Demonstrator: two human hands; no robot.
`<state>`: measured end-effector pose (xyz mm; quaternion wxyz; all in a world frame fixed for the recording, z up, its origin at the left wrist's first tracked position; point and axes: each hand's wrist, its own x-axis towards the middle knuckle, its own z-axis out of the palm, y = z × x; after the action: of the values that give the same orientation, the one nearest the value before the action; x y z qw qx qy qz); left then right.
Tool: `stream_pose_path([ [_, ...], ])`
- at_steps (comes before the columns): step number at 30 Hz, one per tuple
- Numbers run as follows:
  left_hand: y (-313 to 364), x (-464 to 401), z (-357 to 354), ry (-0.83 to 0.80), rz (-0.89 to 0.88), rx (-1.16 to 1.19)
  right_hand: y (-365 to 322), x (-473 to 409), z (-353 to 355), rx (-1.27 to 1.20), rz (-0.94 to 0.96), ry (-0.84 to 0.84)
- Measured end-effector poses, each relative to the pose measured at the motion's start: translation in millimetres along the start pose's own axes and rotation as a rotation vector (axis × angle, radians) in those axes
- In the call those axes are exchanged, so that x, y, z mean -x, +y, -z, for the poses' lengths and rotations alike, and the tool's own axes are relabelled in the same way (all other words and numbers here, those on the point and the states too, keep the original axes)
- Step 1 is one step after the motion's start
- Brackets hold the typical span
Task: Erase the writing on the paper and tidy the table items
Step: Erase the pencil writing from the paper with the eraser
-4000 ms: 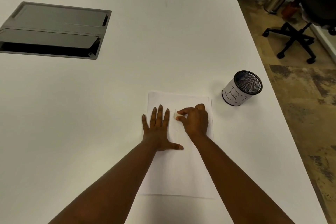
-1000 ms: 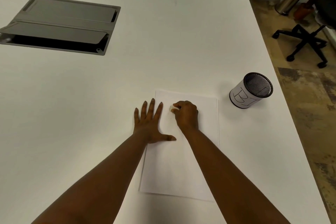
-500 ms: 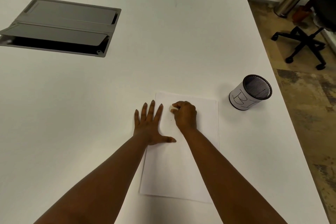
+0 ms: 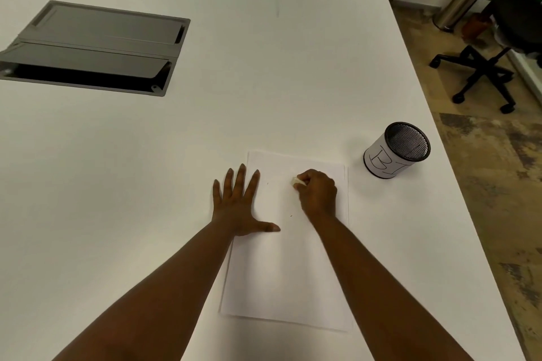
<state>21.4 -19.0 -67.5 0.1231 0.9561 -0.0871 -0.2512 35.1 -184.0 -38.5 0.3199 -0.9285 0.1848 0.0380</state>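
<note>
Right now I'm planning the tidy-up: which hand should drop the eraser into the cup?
The right hand: its grip already pinches the eraser, and the mesh cup stands on its side. The left hand lies flat, pinning the paper.

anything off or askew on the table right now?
Nothing stands out. The paper lies flat and unwrinkled, pinned by the left hand at its left edge, while the right hand holds a small eraser on it. The mesh cup stands upright beside it.

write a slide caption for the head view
Left hand pins the paper while the right hand rubs an eraser on it.
</note>
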Motion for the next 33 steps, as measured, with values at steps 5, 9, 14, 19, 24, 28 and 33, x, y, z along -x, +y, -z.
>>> stream_pose_path([
  [5,1.7,-0.2,1.6,-0.002,0.004,-0.01,-9.7,40.6,-22.5,-0.036,0.106,-0.122],
  [9,3.0,1.1,2.4,-0.009,-0.002,-0.012,-2.8,43.5,-18.6,-0.006,0.153,-0.152],
  [14,4.0,2.6,3.7,-0.014,0.007,0.0,17.5,8.6,9.2,0.051,0.048,-0.012],
  [19,1.7,1.1,2.3,-0.02,0.011,-0.003,15.8,8.6,11.5,0.033,0.004,0.009],
  [24,3.1,0.9,2.9,-0.004,0.007,0.002,4.2,50.0,-10.0,-0.041,0.172,-0.166],
  [28,2.9,1.8,2.2,-0.008,0.015,0.018,17.7,30.8,6.9,-0.011,0.082,-0.051],
  [33,2.8,3.4,3.4,-0.016,0.019,0.018,34.1,13.1,29.9,-0.145,-0.076,-0.001],
])
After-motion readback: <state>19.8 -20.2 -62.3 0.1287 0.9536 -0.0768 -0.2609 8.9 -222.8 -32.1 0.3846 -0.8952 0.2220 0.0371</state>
